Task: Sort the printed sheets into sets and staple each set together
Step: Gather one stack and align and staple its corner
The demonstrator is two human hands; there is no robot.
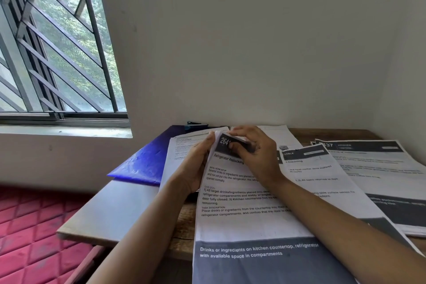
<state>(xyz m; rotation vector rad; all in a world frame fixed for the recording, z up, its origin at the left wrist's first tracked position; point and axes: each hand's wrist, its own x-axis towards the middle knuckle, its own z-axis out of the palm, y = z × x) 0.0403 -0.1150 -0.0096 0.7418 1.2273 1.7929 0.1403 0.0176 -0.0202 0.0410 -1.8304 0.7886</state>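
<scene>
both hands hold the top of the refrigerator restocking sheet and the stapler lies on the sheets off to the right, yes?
No. The stapler lies at the back by the wall, at the far end of the blue folder, left of the hands; the head view shows it. The left hand and right hand do hold the top of the refrigerator restocking sheet.

i count two hands, the left hand [196, 168] and the right hand [253, 157]. five printed sheets show a face: one refrigerator sheet [242, 219], one cleaning sheet [322, 180], one kitchen sheet [380, 168], one text sheet [182, 147] and one back sheet [276, 132]; any stacked beneath cannot be counted. one stapler [196, 125], one blue folder [143, 163], one window [57, 53], one surface [345, 134], one red mattress [27, 226].
</scene>
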